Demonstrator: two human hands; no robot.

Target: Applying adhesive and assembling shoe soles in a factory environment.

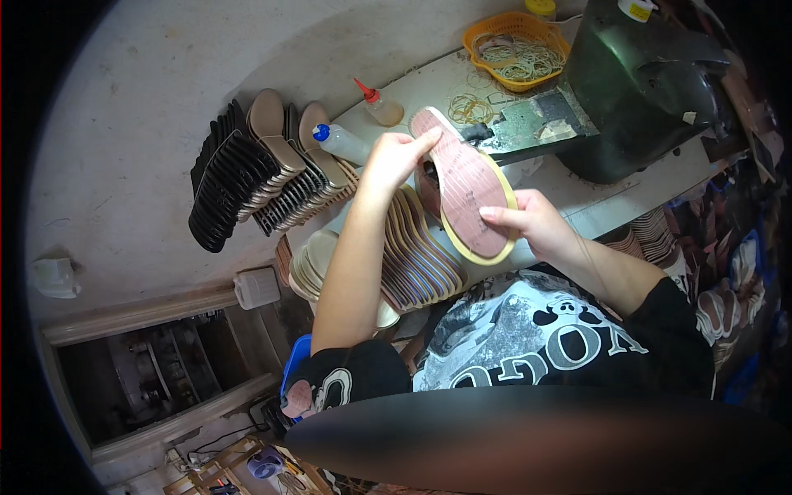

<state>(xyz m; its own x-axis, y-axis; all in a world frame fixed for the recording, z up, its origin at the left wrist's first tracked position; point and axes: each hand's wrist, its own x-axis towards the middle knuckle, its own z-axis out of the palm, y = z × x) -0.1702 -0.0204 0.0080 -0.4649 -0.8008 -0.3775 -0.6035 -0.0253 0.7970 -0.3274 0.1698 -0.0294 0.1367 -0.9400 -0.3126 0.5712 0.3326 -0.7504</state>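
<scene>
Here's the sole (474,194), pinkish with a yellow rim, tilted in mid-air above the worktop (421,84), and it's the centre of our clock! Small dark marks sit on its face, too faint to read. Both hands grasp it: at ten o'clock, the left hand (394,158) pinches the narrow end, thumb flat on top; at four, the right hand (540,224) grips the wide end's edge, thumb pressed across the face. Left forearm stands steep, wrist bent inward; right forearm slants in from the lower right.

At seven-thirty, a row of soles (421,260), packed tight! Down at five, the black shirt (536,330) shouts big pale lettering beside a skull. Ten o'clock: a red-capped bottle (383,109) and a blue-capped bottle (346,143). Just past twelve, an orange basket (521,82) full of bands (518,56). At two, the dark machine (635,107); above it, a white lid (638,9) wearing a yellow label.
</scene>
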